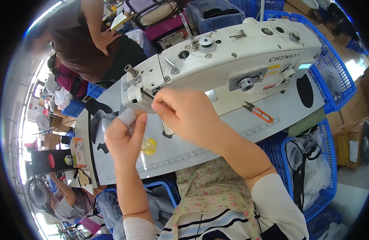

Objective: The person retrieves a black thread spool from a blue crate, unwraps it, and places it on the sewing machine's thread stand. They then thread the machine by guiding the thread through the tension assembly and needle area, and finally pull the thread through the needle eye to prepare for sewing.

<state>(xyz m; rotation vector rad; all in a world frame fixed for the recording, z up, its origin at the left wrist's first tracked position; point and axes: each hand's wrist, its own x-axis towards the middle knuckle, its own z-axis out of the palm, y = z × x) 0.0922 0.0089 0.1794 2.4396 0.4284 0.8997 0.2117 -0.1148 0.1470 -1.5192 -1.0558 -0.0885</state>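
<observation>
Blue baskets [331, 160] crowd around your pale table [168, 146]. On it stands the machine [204, 66], long, white and shiny, with round knobs and a small lit screen [305, 66]. Your right hand [186, 112] is by its left end, fingertips bunched close; it's too blurry to tell what they pinch. Your left hand [126, 136] is curled beside it, thumb up, with white on one finger; its grip can't be told. Grey cloth [97, 127] lies left, orange snips [263, 115] right.
</observation>
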